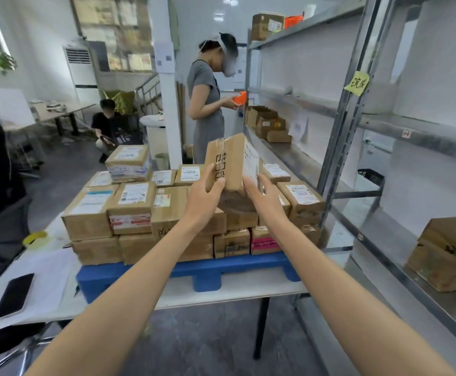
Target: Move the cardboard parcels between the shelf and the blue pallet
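The parcel [231, 161] is tipped up above the pallet [129, 278]. The left hand [205, 196] curls round its lower edge and the right hand [262, 196] lies flat against the labelled side. I'd slide the right underneath before swinging to the shelf [416, 137]. The pallet carries two packed layers; the shelf holds few boxes [273, 128].

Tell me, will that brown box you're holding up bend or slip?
Probably stiff: the brown taped cardboard parcel with a white label keeps straight edges while tilted between the left hand and right hand. Likely light for its size, since the hands hold only its lower end. Its glossy tape might be a little slippery.
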